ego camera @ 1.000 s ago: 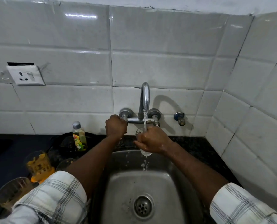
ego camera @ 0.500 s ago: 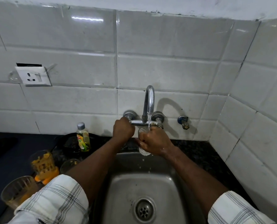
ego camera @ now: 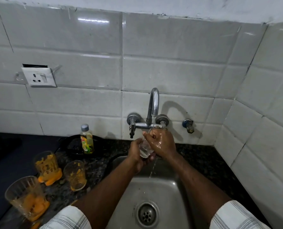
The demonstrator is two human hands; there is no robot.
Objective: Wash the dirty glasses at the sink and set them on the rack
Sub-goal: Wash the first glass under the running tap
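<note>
A small clear glass (ego camera: pixel 145 149) is held under the running tap (ego camera: pixel 154 106), over the back of the steel sink (ego camera: pixel 162 192). My left hand (ego camera: pixel 135 152) cups the glass from below and the left. My wet right hand (ego camera: pixel 160 142) wraps it from the right, fingers at its rim. Water trickles from the glass into the basin. Three dirty glasses smeared with orange residue stand on the dark counter at the left: one at the back (ego camera: pixel 45 164), one smaller (ego camera: pixel 75 175), one nearest (ego camera: pixel 27 197). No rack is in view.
A bottle of yellow dish liquid (ego camera: pixel 87 139) stands by a black pan (ego camera: pixel 74 144) behind the glasses. The left tap handle (ego camera: pixel 132 126) points down. A spare valve (ego camera: pixel 188 125) sticks out right of the tap. White tiled walls close the back and right; a wall socket (ego camera: pixel 39 77) is at left.
My left hand has left the tap handle and come down onto the glass. The view has shifted, showing more of the dirty glasses at the left.
</note>
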